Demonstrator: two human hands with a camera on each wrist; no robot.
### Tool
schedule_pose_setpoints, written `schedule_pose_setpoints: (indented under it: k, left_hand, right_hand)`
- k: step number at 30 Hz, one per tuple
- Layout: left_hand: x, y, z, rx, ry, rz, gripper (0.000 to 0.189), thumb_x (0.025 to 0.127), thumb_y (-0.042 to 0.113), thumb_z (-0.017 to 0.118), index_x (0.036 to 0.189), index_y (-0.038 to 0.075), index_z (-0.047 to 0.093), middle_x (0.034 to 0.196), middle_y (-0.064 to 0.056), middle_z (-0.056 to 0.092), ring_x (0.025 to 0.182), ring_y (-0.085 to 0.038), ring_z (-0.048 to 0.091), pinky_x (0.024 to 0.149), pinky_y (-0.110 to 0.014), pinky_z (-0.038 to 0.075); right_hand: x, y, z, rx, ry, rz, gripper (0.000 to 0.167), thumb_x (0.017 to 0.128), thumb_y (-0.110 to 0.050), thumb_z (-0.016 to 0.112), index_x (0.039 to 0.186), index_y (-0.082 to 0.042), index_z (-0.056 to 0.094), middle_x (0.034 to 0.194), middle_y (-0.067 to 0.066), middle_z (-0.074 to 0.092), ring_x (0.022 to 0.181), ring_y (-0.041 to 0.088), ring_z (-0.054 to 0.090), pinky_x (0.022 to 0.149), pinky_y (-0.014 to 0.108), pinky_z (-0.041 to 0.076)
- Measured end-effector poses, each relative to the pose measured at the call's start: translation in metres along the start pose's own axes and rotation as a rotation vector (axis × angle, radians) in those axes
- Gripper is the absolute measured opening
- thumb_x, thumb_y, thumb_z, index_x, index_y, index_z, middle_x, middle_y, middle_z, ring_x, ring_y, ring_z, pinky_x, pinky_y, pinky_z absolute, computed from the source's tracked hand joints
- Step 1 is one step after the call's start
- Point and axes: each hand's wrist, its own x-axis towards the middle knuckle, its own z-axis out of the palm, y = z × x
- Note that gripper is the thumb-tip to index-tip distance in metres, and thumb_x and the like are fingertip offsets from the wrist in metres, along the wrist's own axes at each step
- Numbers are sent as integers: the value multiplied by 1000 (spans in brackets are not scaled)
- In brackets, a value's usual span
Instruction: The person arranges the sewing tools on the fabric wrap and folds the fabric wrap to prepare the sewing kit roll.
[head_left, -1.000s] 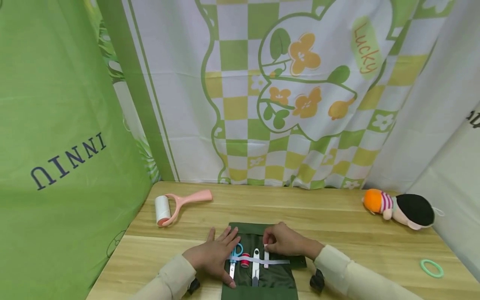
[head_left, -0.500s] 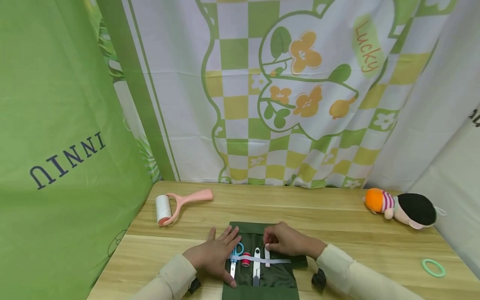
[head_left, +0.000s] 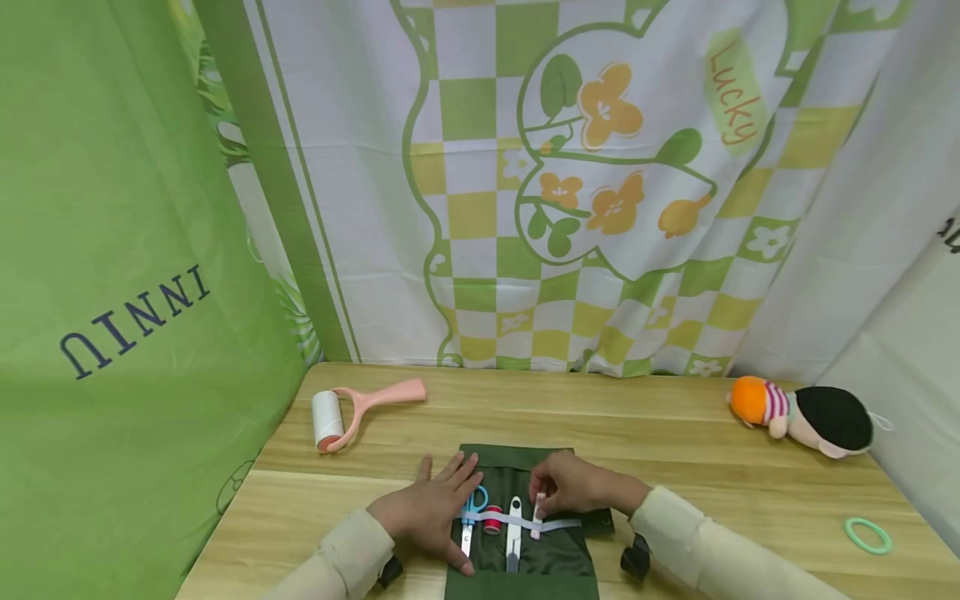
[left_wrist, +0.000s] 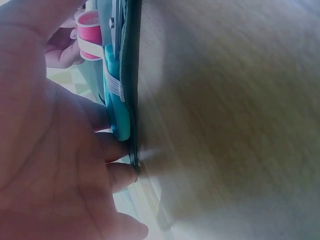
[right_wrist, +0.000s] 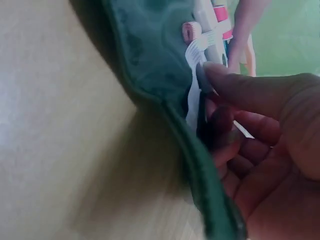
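A dark green fabric pouch [head_left: 551, 563] lies unfolded on the table, with a white elastic band [head_left: 562, 524] across it. My left hand [head_left: 427, 508] rests on its left edge with fingers spread, beside blue-handled scissors [head_left: 467, 540]. Under the band also sit a red thread spool [head_left: 492, 521] and a slim white tool [head_left: 513, 533] with a dark spot at its top. My right hand [head_left: 573, 483] pinches the upper end of a narrow white-and-pink tape measure [head_left: 536, 528] that passes under the band. The right wrist view shows its coiled, striped end [right_wrist: 191, 31] and my thumb close to the band.
A pink-handled lint roller [head_left: 326, 421] lies at the back left of the wooden table [head_left: 660, 417]. At the back right is a plush doll [head_left: 802, 417]; a pale green ring [head_left: 867, 536] lies near the right edge. Curtains hang behind and to the left.
My right hand has shifted slightly down and right, and the tape measure's top now leans a little to the right. The left hand stays in place.
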Motion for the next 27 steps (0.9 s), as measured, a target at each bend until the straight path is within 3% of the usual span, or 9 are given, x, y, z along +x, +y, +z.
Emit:
schedule_pose_setpoints:
  k: [4,11,19,22,27]
  left_hand:
    - [-1,-1,1,-5,-2,3,123,72,77,71,162,14,16,171,-10,1,159,-32,2,118,-73,10]
    - [-1,-2,3,-13,-14,3,122,72,76,70,162,15,15,171,-9,1,159,-32,1,117,-74,9]
    - [1,-2,4,2,-12,7,123,72,77,70,163,15,14,171,-8,-1,159,-31,0,117,-74,10]
    - [2,-2,3,7,-13,7,123,72,78,69,163,15,14,171,-9,-1,159,-32,1,117,-74,10]
    - [1,-3,2,27,7,3,124,71,81,67,163,15,15,171,-8,1,159,-32,3,117,-73,11]
  right_hand:
    - [1,-2,3,-23,10,-18,9,85,-10,79,83,-14,71,74,-9,68,63,-4,57,59,18,49]
    - [3,1,8,126,-13,-59,4,83,-6,80,83,-4,77,76,5,77,63,-4,62,58,16,51]
    - [0,0,4,172,-15,27,3,87,-7,76,89,-6,73,75,6,75,58,4,60,53,19,48]
    - [-2,-1,3,112,48,23,6,87,-12,77,88,-7,73,75,3,74,59,2,59,54,20,48]
    - [-12,-5,-2,-121,248,-58,13,93,-22,72,97,-10,77,84,-3,75,68,-6,57,62,19,49]
